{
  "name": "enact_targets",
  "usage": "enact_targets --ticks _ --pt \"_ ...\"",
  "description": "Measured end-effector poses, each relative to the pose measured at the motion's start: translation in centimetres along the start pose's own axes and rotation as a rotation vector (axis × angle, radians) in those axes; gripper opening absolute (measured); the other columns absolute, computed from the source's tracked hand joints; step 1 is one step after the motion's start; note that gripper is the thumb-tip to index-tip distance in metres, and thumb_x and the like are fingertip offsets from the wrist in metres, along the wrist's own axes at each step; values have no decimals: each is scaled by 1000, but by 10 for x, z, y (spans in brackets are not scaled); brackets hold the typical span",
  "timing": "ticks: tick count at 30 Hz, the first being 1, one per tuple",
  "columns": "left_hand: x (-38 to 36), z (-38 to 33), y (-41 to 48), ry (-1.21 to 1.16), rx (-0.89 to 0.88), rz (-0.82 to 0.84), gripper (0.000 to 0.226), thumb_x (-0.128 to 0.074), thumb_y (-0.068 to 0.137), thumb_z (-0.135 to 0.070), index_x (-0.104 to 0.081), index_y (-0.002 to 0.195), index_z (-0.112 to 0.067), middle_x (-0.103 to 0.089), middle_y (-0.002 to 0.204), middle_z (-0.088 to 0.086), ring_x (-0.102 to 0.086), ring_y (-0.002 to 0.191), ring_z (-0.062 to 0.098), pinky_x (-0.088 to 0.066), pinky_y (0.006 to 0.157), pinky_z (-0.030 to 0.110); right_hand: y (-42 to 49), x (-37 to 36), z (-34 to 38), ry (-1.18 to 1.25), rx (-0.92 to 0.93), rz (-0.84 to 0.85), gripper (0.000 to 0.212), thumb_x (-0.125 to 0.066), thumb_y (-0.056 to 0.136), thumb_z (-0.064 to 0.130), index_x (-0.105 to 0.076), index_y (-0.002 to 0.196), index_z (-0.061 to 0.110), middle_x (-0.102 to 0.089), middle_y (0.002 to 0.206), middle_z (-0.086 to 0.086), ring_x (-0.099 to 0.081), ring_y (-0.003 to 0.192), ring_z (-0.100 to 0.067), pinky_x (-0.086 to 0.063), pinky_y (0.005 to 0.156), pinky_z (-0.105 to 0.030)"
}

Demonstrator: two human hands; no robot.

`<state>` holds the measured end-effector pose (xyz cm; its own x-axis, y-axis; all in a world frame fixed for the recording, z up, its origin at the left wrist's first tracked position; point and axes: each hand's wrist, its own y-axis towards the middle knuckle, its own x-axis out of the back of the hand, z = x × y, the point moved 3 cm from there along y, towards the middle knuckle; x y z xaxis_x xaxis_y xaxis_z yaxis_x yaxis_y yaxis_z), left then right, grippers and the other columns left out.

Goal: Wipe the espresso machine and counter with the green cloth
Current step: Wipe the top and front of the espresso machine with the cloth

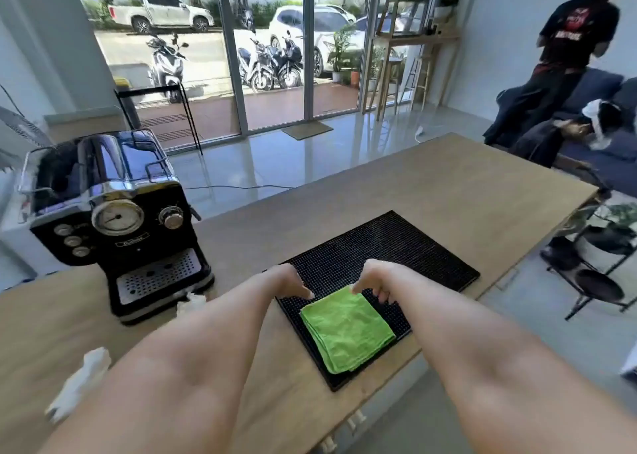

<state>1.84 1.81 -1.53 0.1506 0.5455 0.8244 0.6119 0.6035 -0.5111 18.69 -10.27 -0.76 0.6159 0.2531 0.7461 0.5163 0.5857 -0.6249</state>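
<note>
A folded green cloth (pixel 347 329) lies on the near end of a black rubber bar mat (pixel 406 246) on the wooden counter (pixel 431 184). The black and chrome espresso machine (pixel 113 219) stands on the counter's left side. My left hand (pixel 293 281) hovers over the mat just beyond the cloth's far left corner, fingers curled down and holding nothing. My right hand (pixel 374 279) has its fingertips at the cloth's far corner; whether it pinches the cloth is hard to tell.
Crumpled white tissue (pixel 191 303) lies by the machine's base, and another white piece (pixel 81 381) sits at the near left. A person (pixel 568 50) stands at the far right by a dark sofa. A black plant stand (pixel 599 264) sits past the counter's right edge.
</note>
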Motion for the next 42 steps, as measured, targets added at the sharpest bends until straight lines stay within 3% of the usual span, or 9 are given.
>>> enact_targets --ticks 6,10,13,16,20,26,30,36,42 --pt "-43 -3 -2 -76 70 7 49 -75 69 -58 -55 64 -13 -53 60 0 -57 72 23 -42 60 26 -7 -31 -12 47 -30 -70 54 -79 76 45 -46 99 10 -59 102 -11 -60 85 -26 -52 67 -35" --pt "-50 -7 -5 0 82 -53 55 -80 63 -56 -69 94 -11 -73 100 5 -68 98 25 -53 78 32 -8 -42 -16 151 -52 -54 56 -82 75 38 -51 111 8 -60 104 -8 -62 87 -23 -53 72 -33" --pt "-53 -10 -9 -24 64 13 42 -79 67 -43 -69 96 -14 -70 96 6 -68 88 22 -55 75 31 -12 -51 -17 322 -29 47 60 -82 74 31 -53 120 7 -62 113 -10 -61 97 -25 -54 80 -38" --pt "-42 -8 -19 -493 -2 119 10 -66 80 -17 -58 86 -16 -62 81 4 -62 69 16 -59 70 35 -21 -49 -15 659 35 276 48 -75 78 23 -61 119 3 -69 111 -13 -67 99 -29 -56 85 -44" --pt "3 2 -42 -1160 -136 169 19 -56 87 4 -59 97 -12 -68 87 9 -67 75 21 -58 79 40 -41 -31 -9 1185 219 436 46 -68 85 19 -61 128 1 -64 127 -20 -63 116 -34 -51 97 -47" --pt "92 2 -95 -1376 -444 127 27 -64 88 -3 -64 115 -7 -72 97 9 -72 78 20 -59 82 34 -81 -5 30 1836 678 473 49 -60 89 38 -65 124 5 -63 125 -22 -65 106 -37 -55 88 -49" --pt "143 7 -130 -1224 -398 -134 49 -71 84 0 -55 129 -10 -68 95 11 -68 73 20 -62 67 31 -98 -7 77 1877 704 487 67 -46 94 58 -62 127 2 -61 126 -24 -62 111 -38 -46 100 -53" --pt "186 60 -165 -1005 -319 -486 48 -73 83 -3 -56 127 -11 -68 93 15 -68 72 23 -61 63 33 -112 28 141 1743 739 368 36 -50 96 30 -79 91 9 -75 92 -13 -73 78 -31 -60 69 -47" --pt "238 169 -195 -847 -55 -1093 24 -66 88 -16 -70 112 -17 -71 98 5 -66 81 17 -53 66 21 -85 74 226 1671 771 315 40 -55 92 29 -61 129 16 -73 112 -10 -72 94 -31 -52 88 -54"
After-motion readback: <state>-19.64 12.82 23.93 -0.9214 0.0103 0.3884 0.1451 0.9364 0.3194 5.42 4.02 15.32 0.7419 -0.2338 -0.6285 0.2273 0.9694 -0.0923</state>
